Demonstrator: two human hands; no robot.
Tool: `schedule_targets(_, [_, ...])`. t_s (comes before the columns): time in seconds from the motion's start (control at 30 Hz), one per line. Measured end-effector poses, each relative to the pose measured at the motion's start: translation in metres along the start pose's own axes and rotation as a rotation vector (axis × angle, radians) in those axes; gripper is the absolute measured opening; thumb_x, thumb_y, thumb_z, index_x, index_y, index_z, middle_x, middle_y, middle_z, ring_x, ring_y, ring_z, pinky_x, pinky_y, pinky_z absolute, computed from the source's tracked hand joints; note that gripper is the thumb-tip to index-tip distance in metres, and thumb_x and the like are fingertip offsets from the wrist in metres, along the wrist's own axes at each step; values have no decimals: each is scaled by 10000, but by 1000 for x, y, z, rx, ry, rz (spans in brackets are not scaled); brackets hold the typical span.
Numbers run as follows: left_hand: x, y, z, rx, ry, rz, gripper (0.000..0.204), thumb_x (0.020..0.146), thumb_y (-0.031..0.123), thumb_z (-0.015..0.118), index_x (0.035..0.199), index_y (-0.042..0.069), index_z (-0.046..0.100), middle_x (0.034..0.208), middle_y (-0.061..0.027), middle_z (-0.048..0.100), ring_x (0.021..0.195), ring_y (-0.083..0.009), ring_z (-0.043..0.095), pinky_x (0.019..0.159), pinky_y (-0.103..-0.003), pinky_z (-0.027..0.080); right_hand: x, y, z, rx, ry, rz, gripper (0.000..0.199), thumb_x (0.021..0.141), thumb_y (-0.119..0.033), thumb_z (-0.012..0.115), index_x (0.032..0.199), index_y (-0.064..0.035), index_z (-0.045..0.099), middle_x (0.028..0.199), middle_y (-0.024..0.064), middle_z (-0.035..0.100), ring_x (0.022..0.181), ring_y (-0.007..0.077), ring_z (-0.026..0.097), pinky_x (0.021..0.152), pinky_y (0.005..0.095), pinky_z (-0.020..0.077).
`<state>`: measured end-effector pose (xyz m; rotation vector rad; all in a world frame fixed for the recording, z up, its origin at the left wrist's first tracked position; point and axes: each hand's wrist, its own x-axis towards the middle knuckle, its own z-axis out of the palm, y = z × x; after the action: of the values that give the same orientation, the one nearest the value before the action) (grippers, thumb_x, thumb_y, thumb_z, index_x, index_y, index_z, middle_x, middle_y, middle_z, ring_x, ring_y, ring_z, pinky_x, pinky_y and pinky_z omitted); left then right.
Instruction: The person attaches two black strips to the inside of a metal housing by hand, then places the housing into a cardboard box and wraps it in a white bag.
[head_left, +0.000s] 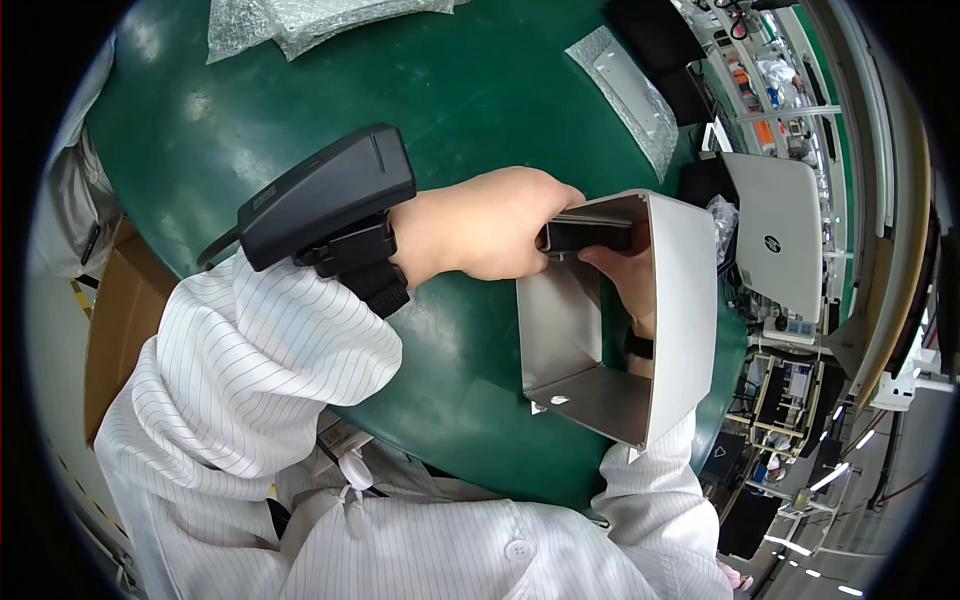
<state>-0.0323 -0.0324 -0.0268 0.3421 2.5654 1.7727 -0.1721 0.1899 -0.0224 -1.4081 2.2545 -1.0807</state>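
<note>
A grey sheet-metal housing (685, 310), open at its ends, is tilted over the right part of the green table. Near its upper edge, inside, sits a black rectangular part (590, 237) with a metallic rim. My left hand (510, 222) comes from the left, its fingers closed on that part's left end at the opening. Through the housing reaches my right hand (628, 272), its thumb against the part's lower side; its other fingers are hidden behind the part and the wall. A bulky black device (335, 195) is strapped to my left wrist, and a black band (639, 346) circles the right.
Bubble-wrap packages lie at the table's far edge (340, 20), and another bubble-wrapped flat piece (630, 95) lies at far right. Beyond the housing stands a light grey laptop (778, 235) beside cables and clear plastic. A cardboard box (125, 310) is off the table's left edge.
</note>
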Motion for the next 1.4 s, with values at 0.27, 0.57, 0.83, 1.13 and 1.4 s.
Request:
schedule_targets(0.27, [-2, -8, -7, -57, -3, 56, 353, 766, 13, 654, 1118, 3, 634, 806, -117, 655, 738, -236, 630, 695, -348, 502, -26, 44, -20, 90, 56, 261, 443, 767, 17, 795, 1173, 3, 619, 1064, 78, 683, 937, 162, 644, 806, 300, 533])
schedule_targets(0.57, [6, -20, -24, 130, 274, -19, 261, 775, 132, 793, 940, -33, 676, 770, -110, 661, 678, -207, 612, 669, -333, 505, -34, -6, -7, 286, 106, 126, 281, 905, 62, 649, 1183, 27, 667, 1017, 42, 719, 903, 87, 647, 810, 253, 532])
schedule_targets(0.83, [4, -48, -33, 215, 170, -93, 298, 990, 112, 565, 1220, -73, 606, 1041, -114, 683, 847, -135, 614, 754, -289, 530, -18, 19, 11, 626, 182, 60, 238, 938, 82, 559, 1154, 45, 650, 998, 133, 730, 917, 153, 703, 784, 274, 586])
schedule_targets(1.13, [19, 39, 19, 684, 356, -345, 287, 932, 194, 685, 1103, -30, 632, 930, -71, 679, 819, -144, 616, 721, -305, 508, -18, 18, 13, 633, 268, 56, 80, 920, 53, 555, 966, -11, 572, 877, 71, 705, 801, 117, 681, 676, 253, 563])
schedule_targets(1.4, [-4, -32, -19, 452, 578, -326, 268, 909, 228, 750, 1050, 28, 641, 858, -13, 661, 749, -105, 582, 666, -250, 452, -18, 10, 12, 397, 531, -34, 57, 830, -14, 612, 832, -50, 567, 727, 56, 657, 653, 141, 644, 580, 291, 507])
